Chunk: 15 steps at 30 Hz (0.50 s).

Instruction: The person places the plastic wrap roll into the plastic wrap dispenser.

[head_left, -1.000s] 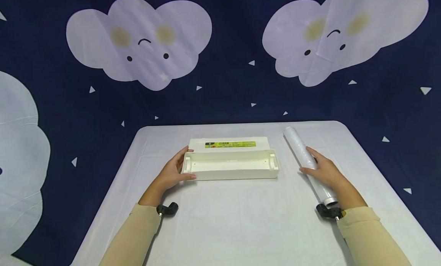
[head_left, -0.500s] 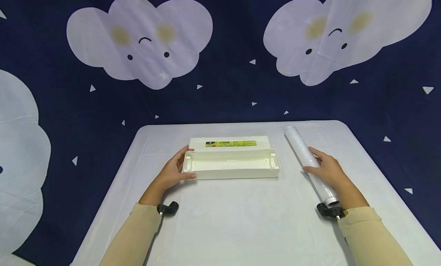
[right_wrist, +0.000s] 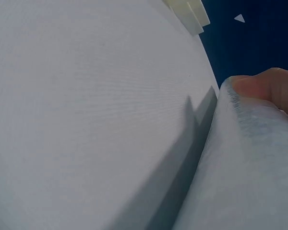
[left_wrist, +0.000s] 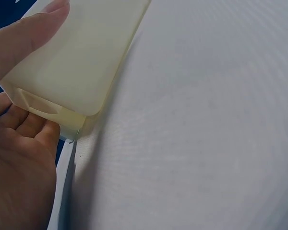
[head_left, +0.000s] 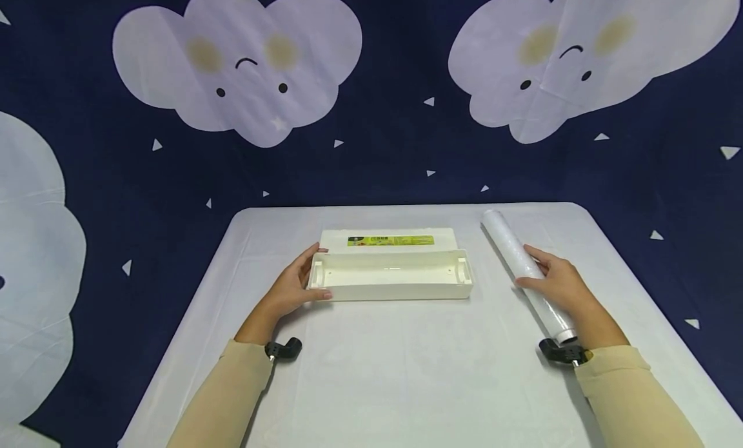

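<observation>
A long white plastic cling film box [head_left: 395, 292] stands on the white table with its lid [head_left: 395, 240] hinged back behind it; its inside looks hollow. My left hand [head_left: 292, 285] grips the box's left end. In the left wrist view the thumb [left_wrist: 31, 40] lies over one wall and the other fingers [left_wrist: 31, 124] curl at the end. To the right, a roll of cling film [head_left: 513, 249] slants from far left to near right. My right hand [head_left: 557, 285] holds it around its middle, thumb [right_wrist: 264, 88] on the film in the right wrist view.
A white cloth covers the table [head_left: 406, 370], with its far edge against a dark blue cloud-patterned backdrop [head_left: 400, 145]. White cloth lies between the box and the roll. Black wrist cameras [head_left: 284, 349] sit at both wrists.
My right hand and the roll have shifted slightly to the right. The left hand keeps its grip on the box, and the head view has tilted a little.
</observation>
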Each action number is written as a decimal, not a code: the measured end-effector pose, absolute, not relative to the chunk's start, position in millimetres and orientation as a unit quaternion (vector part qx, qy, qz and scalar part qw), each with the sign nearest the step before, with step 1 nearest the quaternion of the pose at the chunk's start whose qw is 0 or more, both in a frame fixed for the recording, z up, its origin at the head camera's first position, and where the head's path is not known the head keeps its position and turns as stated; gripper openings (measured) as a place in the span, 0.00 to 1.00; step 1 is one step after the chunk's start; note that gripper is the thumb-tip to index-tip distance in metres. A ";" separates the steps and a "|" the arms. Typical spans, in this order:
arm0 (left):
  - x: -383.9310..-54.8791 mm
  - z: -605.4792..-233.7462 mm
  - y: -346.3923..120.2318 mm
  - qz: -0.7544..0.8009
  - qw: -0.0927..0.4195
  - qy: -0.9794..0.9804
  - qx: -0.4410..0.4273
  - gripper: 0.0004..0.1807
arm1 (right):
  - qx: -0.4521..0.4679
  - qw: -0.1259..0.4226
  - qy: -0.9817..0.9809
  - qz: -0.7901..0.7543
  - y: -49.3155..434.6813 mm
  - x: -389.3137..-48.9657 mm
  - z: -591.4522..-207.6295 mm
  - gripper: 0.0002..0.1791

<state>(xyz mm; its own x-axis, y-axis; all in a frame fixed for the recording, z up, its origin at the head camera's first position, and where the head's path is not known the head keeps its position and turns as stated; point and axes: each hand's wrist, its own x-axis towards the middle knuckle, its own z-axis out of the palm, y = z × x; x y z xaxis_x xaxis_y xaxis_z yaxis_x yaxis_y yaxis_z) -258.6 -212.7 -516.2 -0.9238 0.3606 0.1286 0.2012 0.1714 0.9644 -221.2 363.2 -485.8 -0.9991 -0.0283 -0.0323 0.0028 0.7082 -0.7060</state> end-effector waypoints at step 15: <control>-261.1 -520.1 -213.4 0.626 0.061 0.753 0.193 0.67 | -0.040 0.018 0.932 -0.361 365.5 -236.3 -467.3 0.50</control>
